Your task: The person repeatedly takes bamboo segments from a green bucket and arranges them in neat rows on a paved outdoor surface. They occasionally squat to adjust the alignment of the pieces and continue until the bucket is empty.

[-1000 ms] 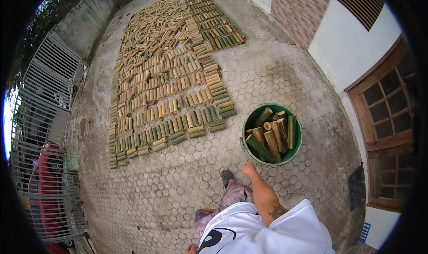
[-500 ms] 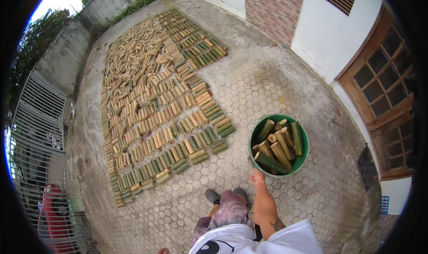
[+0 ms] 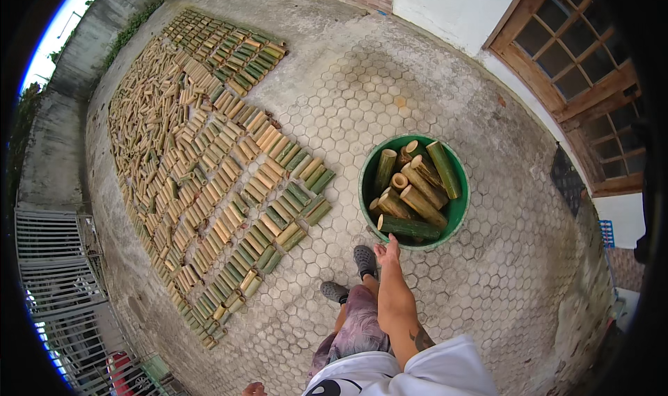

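In front of me on the paving stands a round green tub [image 3: 364,205], loosely filled with cut bamboo pieces [image 3: 421,205] that lean at various angles. Some are dark green, others pale tan, and their hollow ends face up. My right hand [image 3: 387,248] is at the tub's near rim with its fingers apart and nothing between them; whether it touches the rim I cannot tell. Only a small part of my left hand [image 3: 255,389] shows at the lower edge, away from everything, its fingers mostly cut off.
Rows of split bamboo pieces [image 3: 229,225] cover the ground to my left, with a jumbled heap [image 3: 149,93] farther back. A metal gate [image 3: 59,257] and a concrete wall [image 3: 49,152] line the left. On the right is a wooden glazed door [image 3: 563,76] with a dark mat [image 3: 567,180] nearby.
The view has turned right and come nearer to the tub, which looks larger now. One foot has stepped forward. My right hand stays beside the tub's near rim.
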A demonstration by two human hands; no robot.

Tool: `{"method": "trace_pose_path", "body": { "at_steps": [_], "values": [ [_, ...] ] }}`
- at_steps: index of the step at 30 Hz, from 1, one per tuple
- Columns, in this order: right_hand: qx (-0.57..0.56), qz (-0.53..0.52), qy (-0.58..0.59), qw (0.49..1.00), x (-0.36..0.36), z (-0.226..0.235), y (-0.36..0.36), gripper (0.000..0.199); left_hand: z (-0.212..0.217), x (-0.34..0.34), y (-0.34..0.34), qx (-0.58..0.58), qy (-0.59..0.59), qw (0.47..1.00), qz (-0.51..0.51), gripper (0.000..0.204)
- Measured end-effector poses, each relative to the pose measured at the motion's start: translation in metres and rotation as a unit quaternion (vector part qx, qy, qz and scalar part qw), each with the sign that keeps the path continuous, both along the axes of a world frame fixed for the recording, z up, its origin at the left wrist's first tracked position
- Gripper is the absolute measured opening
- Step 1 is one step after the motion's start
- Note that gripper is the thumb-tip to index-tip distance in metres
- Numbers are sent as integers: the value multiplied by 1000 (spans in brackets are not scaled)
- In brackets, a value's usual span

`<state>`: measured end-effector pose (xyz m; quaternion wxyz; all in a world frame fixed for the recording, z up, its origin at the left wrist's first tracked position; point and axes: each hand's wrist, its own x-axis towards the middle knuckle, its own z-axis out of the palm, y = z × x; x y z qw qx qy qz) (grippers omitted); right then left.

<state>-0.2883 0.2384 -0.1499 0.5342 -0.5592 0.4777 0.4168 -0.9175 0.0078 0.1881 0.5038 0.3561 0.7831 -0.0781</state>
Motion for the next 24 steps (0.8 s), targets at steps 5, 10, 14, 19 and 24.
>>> {"method": "trace_pose_path", "body": {
  "at_steps": [5, 10, 14, 19, 24],
  "values": [
    [-16, -73, 18, 997, -2, -14, 12, 68, -3, 57, 23, 16, -22, 999, 19, 44],
    [-16, -146, -49, 988, -8, -32, 18, 54, 8, 97, 38, 26, -59, 997, 30, 43],
    [20, -108, -58, 992, -6, -35, 15, 46, 3, 98, 26, 31, -55, 998, 8, 42],
    [11, -51, -116, 992, 18, -12, 1, 44, -22, 73, -22, 33, -72, 992, 93, 41],
    [-21, 28, -122, 992, 30, 30, -23, 43, -40, 41, -47, 1, -22, 995, 101, 33]
  ]
}}
